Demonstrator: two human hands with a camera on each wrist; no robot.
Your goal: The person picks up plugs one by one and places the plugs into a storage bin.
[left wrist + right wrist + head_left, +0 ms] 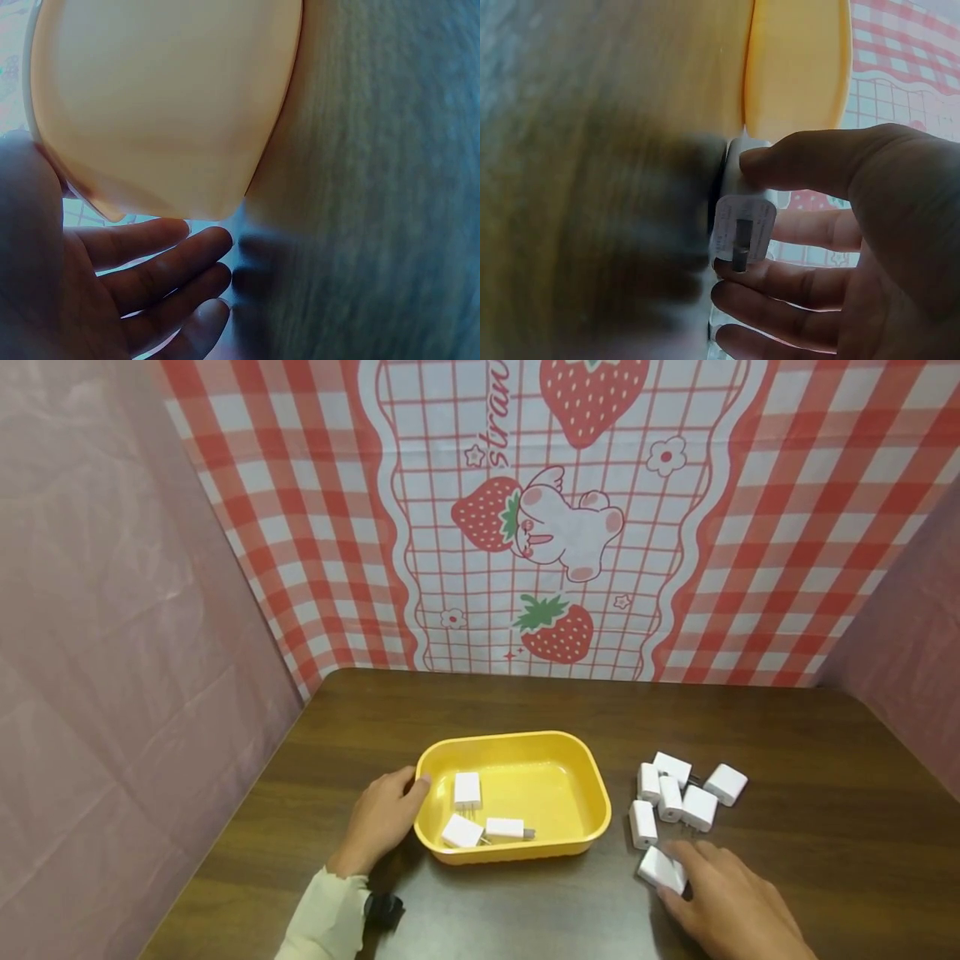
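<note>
A yellow plastic tray (525,853) stands on the table with three white plug chargers (467,791) lying in it. My left hand (386,814) grips the tray's left end, thumb over the rim and fingers along the outer wall; the left wrist view shows these fingers (169,274) beside the tray's end. On the right, my right hand (731,893) pinches a white charger (662,870) low at the table. In the right wrist view, the thumb lies on that charger (744,225), whose printed end face with a prong shows.
Several more white chargers (699,808) lie in a loose group just beyond my right hand, right of the tray. A dark wooden table (360,714) carries everything. Behind it hangs a red checked strawberry cloth (322,527), with pink cloth (135,652) at the sides.
</note>
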